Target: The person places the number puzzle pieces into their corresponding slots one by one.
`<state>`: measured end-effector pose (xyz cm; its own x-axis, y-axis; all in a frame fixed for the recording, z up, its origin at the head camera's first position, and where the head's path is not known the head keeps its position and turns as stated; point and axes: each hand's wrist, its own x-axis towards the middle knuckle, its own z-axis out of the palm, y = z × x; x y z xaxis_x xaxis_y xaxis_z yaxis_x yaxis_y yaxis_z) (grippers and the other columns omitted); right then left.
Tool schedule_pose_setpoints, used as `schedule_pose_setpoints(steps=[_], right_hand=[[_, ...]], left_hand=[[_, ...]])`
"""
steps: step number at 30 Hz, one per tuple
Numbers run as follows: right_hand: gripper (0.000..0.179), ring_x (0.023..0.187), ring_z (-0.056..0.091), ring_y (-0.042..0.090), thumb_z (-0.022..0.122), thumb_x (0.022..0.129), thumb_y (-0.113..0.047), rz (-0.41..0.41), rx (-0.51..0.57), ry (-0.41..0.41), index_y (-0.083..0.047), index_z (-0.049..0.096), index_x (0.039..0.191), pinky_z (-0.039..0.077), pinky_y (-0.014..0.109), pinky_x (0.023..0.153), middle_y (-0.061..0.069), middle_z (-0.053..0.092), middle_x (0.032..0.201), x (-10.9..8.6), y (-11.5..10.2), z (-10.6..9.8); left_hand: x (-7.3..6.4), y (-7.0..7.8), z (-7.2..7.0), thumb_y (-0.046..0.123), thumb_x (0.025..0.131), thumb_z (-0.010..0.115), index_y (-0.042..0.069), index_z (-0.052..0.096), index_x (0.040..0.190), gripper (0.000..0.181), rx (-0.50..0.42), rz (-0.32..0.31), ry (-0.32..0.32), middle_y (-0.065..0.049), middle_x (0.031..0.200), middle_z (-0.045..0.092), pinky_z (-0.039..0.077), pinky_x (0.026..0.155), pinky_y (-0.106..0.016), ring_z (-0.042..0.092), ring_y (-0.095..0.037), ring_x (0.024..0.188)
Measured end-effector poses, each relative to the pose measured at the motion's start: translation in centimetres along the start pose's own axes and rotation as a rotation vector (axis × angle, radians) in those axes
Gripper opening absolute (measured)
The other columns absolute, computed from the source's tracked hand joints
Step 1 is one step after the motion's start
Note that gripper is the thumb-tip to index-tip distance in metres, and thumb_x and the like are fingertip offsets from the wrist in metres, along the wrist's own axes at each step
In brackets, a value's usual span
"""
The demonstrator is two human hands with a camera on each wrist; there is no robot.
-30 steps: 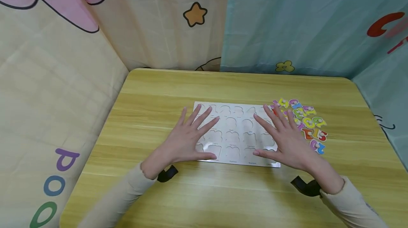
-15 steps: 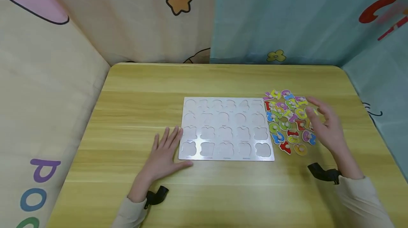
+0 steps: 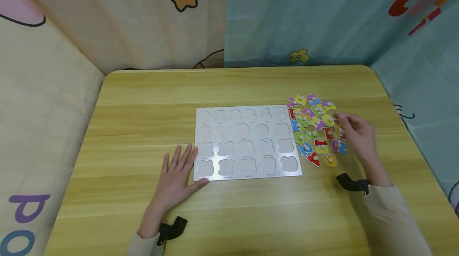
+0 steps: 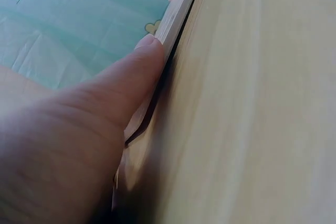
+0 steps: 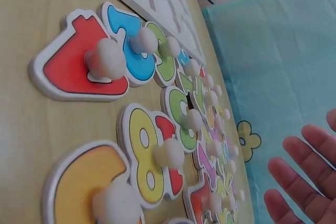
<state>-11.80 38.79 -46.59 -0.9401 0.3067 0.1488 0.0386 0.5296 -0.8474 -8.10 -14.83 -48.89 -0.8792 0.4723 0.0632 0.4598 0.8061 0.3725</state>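
A white puzzle board (image 3: 236, 158) with shallow cut-out recesses lies on the table. My left hand (image 3: 173, 186) rests flat at the board's left side, fingers spread; in the left wrist view its thumb (image 4: 115, 87) touches the board's edge (image 4: 177, 17). Right of the board lies a cluster of colourful number pieces (image 3: 321, 144) with round knobs. My right hand (image 3: 362, 138) hovers over the cluster's right edge, fingers loosely bent. The right wrist view shows its fingers (image 5: 302, 179) with no piece in them. Closest there is a red number 4 piece (image 5: 68, 64).
The wooden table (image 3: 244, 216) has rounded far corners. Behind it hangs a printed curtain (image 3: 265, 17), with another fabric panel (image 3: 43, 88) on the left. Black wrist cameras (image 3: 172, 230) sit on both wrists.
Both hands have come off from above the board. The left moved left and down to the board's side; the right moved over the number pieces, its fingers bending. The head view shifted.
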Motion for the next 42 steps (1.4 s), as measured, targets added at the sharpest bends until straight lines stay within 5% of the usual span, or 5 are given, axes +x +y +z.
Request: schedule_pose_setpoints(steps=[10, 19, 30, 35, 42], right_hand=[[0.042, 0.092, 0.062, 0.015, 0.053, 0.096, -0.04, 0.039, -0.024, 0.013, -0.004, 0.067, 0.113, 0.045, 0.017, 0.067, 0.01, 0.067, 0.108, 0.3, -3.7, 1.3], [0.039, 0.087, 0.063, 0.012, 0.055, 0.094, -0.043, 0.019, -0.027, 0.109, -0.012, 0.069, 0.113, 0.052, 0.016, 0.062, 0.004, 0.068, 0.104, 0.6, 3.6, -0.1], [0.038, 0.081, 0.06, 0.011, 0.057, 0.092, -0.046, 0.02, -0.194, 0.082, -0.014, 0.071, 0.108, 0.045, 0.016, 0.062, 0.001, 0.069, 0.095, -2.4, 4.0, -0.7], [0.035, 0.078, 0.058, 0.008, 0.059, 0.092, -0.042, -0.086, -0.202, 0.04, -0.013, 0.072, 0.105, 0.043, 0.014, 0.065, 0.0, 0.069, 0.092, -2.9, 2.3, 0.0], [0.029, 0.078, 0.06, 0.018, 0.061, 0.094, -0.025, -0.126, -0.213, -0.104, 0.0, 0.069, 0.107, 0.045, 0.016, 0.06, 0.016, 0.068, 0.091, -1.9, -5.2, 2.1]], left_hand=[[0.1, -0.3, 0.5, 0.065, 0.084, 0.054, 0.015, 0.017, 0.153, 0.093, 0.0, 0.015, 0.012, -0.006, 0.158, 0.012, -0.005, 0.11, -0.055, 0.0, -0.033, 0.143], [0.1, -0.6, 0.5, 0.064, 0.084, 0.056, 0.016, 0.017, 0.153, 0.093, -0.011, 0.009, 0.012, -0.006, 0.158, 0.013, -0.005, 0.11, -0.054, 0.0, -0.032, 0.143], [0.2, -0.6, 0.5, 0.064, 0.084, 0.056, 0.016, 0.017, 0.153, 0.093, -0.016, 0.011, 0.022, -0.007, 0.157, 0.014, -0.006, 0.11, -0.054, 0.0, -0.033, 0.143], [0.0, -0.7, 0.5, 0.063, 0.084, 0.056, 0.016, 0.017, 0.153, 0.093, -0.019, 0.008, 0.026, -0.007, 0.158, 0.012, -0.007, 0.11, -0.053, -0.001, -0.032, 0.143], [0.1, -0.7, 0.7, 0.064, 0.084, 0.056, 0.015, 0.018, 0.153, 0.093, -0.022, 0.024, 0.026, -0.007, 0.158, 0.013, -0.006, 0.11, -0.055, 0.0, -0.033, 0.143]])
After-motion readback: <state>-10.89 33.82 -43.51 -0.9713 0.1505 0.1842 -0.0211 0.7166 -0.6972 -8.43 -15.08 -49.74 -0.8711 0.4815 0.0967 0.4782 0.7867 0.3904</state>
